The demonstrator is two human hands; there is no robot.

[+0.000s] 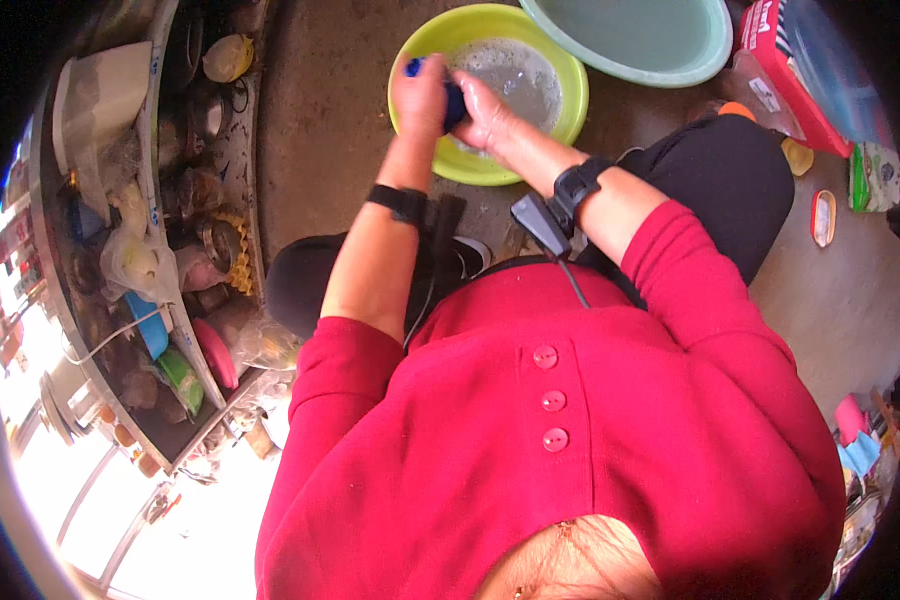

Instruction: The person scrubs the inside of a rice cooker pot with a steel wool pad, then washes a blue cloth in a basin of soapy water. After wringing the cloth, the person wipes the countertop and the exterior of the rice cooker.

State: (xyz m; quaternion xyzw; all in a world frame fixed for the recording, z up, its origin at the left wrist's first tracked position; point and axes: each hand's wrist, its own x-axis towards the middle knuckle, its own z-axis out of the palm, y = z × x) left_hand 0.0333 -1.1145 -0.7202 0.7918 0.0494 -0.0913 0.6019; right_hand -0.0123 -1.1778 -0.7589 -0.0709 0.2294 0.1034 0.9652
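Over a yellow-green plastic basin (511, 174), a wet dark blue cloth (454, 109) is bunched between my two hands. My left hand (418, 97) is closed around its left side, and a bit of blue shows near the thumb. Slightly blurred, this hand hides part of the cloth. Pressed against the other side is my right hand (481, 111), wet and with its fingers curled on the cloth. Foamy greyish water (521, 82) lies in the basin just beyond my hands.
A pale green basin (709, 60) of water overlaps the far right rim. Cluttered metal shelving (157, 225) runs along the left. To the right are a red box (787, 97), an oval brush (823, 217) and a green-and-white packet (874, 178). My knees flank the near space.
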